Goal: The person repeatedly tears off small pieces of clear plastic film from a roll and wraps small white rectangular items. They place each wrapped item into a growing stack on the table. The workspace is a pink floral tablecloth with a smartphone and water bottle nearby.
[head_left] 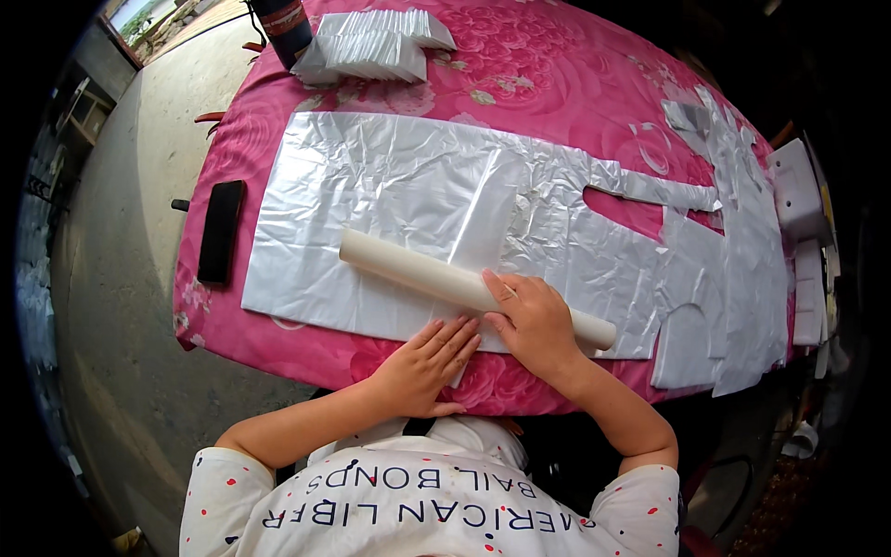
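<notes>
A translucent white plastic bag with cut-out handles [371, 176] lies spread over the table in front of me. Across its near half rests a cream-coloured roller tube [408, 266], slanting from upper left to lower right. My right hand [534, 320] is wrapped over the tube near its right end, thumb and fingers closed round it. Beside it, my left hand [432, 362] lies flat with fingers stretched out at the bag's near edge, just below the tube. It holds nothing that I can see.
A pink rose-patterned cloth [548, 56] covers the table. Folded bags are stacked [380, 46] at the far left, next to a dark cylindrical container [281, 28]. A black phone [221, 232] lies at the left edge. More flat bags [742, 269] and white plastic boxes [798, 190] are at the right.
</notes>
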Tool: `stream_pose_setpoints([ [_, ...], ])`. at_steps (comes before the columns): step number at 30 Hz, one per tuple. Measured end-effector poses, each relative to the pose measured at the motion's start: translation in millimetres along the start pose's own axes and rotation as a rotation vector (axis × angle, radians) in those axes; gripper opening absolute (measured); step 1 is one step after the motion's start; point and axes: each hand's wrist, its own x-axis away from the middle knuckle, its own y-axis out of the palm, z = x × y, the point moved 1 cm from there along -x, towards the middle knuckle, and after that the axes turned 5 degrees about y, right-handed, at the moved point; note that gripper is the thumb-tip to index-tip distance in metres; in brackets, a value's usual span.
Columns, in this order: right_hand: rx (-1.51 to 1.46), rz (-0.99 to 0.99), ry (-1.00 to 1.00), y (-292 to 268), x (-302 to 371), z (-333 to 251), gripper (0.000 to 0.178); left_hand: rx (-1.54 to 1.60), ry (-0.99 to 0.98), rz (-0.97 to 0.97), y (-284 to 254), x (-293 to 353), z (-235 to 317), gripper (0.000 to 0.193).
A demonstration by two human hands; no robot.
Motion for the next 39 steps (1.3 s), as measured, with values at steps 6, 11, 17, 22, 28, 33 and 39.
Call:
stream_pose_setpoints([
  [6, 0.140, 0.262, 0.259, -28, -13, 81, 0.050, -0.004, 0.011, -0.008, 0, -2, 1, 0.086],
  [11, 0.115, 0.271, 0.265, -44, -10, 95, 0.051, 0.051, -0.016, 0.005, 7, 0, 6, 0.083],
  [17, -0.086, -0.019, -0.127, -17, 3, 16, 0.050, 0.039, -0.086, 0.028, 17, 1, 28, 0.082],
  [22, -0.020, 0.098, -0.141, -6, -36, 31, 0.048, 0.030, -0.102, 0.041, 19, 3, 30, 0.083],
  [28, 0.019, 0.180, -0.041, -7, -96, 72, 0.046, 0.262, 0.240, -0.028, 4, 14, 1, 0.068],
  [33, 0.144, 0.338, -0.092, -6, -94, 64, 0.045, 0.196, 0.384, 0.095, -5, 28, -16, 0.041],
  [39, -0.365, -0.157, -0.259, 15, -17, 24, 0.052, 0.160, 0.455, 0.114, -6, 30, -22, 0.027],
])
